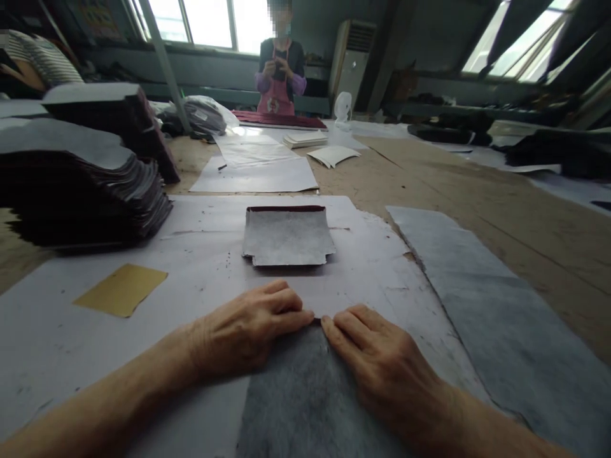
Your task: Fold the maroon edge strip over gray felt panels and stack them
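A grey fabric piece (300, 394) lies flat in front of me, running off the bottom of the view. My left hand (258, 324) pinches its far edge with the fingers pressed together. Close beside it, my right hand (377, 356) grips the same edge, thumb and fingertips closed on it. A thin dark strip of the edge shows between the fingertips. Just beyond my hands sits a smaller grey fabric piece (289, 236) with a dark red band along its far side and notched near corners. The undersides of both hands are hidden.
Stacks of dark, grey-backed pieces (86, 197) stand at left. A tan card (121, 289) lies on the white sheet (200, 267). Another grey piece (501, 299) stretches along the right. Farther back are white papers (258, 175), a small fan (342, 108) and a person in a pink apron (279, 79).
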Available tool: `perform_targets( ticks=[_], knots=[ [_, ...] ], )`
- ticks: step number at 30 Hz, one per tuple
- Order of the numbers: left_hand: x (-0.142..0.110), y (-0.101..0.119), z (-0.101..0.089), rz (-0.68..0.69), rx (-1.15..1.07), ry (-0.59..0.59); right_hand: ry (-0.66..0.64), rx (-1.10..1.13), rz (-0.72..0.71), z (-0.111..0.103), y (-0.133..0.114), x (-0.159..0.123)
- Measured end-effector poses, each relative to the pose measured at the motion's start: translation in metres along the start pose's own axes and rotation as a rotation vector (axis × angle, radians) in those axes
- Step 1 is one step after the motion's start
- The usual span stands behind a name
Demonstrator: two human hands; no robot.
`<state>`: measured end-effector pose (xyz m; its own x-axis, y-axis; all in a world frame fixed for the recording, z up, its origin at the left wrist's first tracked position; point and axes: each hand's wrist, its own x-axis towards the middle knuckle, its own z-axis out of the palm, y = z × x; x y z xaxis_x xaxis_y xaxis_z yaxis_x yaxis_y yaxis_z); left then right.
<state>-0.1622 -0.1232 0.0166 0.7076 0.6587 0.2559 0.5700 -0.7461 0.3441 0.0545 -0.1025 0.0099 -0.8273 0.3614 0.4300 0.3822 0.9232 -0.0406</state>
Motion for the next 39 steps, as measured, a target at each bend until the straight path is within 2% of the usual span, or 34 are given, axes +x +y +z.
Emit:
perform_targets(
  ticks=[7, 11, 16, 18, 22, 25, 29, 31, 33, 35, 36, 39],
  knots=[
    [-0.017, -0.015, -0.009, -0.024, 0.002, 0.090, 0.036, -0.032, -0.039, 0.000, 0.001, 0.004],
    [-0.022, -0.016, -0.008, -0.015, 0.026, 0.151, -0.010, -0.081, -0.073, 0.000, 0.002, 0.009],
    [-0.021, -0.005, -0.005, 0.064, 0.196, 0.060, -0.126, -0.126, -0.128, -0.003, 0.000, 0.014],
    [-0.020, 0.000, -0.004, 0.077, 0.263, 0.062, -0.160, -0.175, -0.148, -0.006, -0.002, 0.018],
    [-0.020, 0.002, -0.004, 0.055, 0.279, 0.078, -0.091, -0.317, -0.142, -0.013, -0.006, 0.031],
    [-0.019, 0.003, -0.004, 0.066, 0.262, 0.060, 0.002, -0.188, -0.121, -0.008, -0.009, 0.038],
    [-0.019, -0.001, -0.004, 0.063, 0.229, 0.058, 0.025, 0.098, -0.086, 0.010, -0.013, 0.038],
    [-0.022, -0.005, -0.008, 0.025, 0.142, 0.114, 0.035, 0.128, -0.091, 0.015, -0.013, 0.035],
    [-0.026, -0.006, -0.015, -0.058, 0.012, 0.248, 0.017, 0.133, -0.091, 0.017, -0.012, 0.033],
    [-0.032, 0.001, -0.021, -0.155, -0.070, 0.366, -0.019, 0.159, -0.071, 0.016, -0.010, 0.033],
    [-0.034, 0.007, -0.021, -0.189, -0.079, 0.375, -0.032, 0.177, -0.060, 0.016, -0.010, 0.033],
    [-0.039, 0.034, -0.010, -0.270, 0.019, 0.265, -0.022, 0.215, -0.063, 0.016, -0.006, 0.034]
  ],
)
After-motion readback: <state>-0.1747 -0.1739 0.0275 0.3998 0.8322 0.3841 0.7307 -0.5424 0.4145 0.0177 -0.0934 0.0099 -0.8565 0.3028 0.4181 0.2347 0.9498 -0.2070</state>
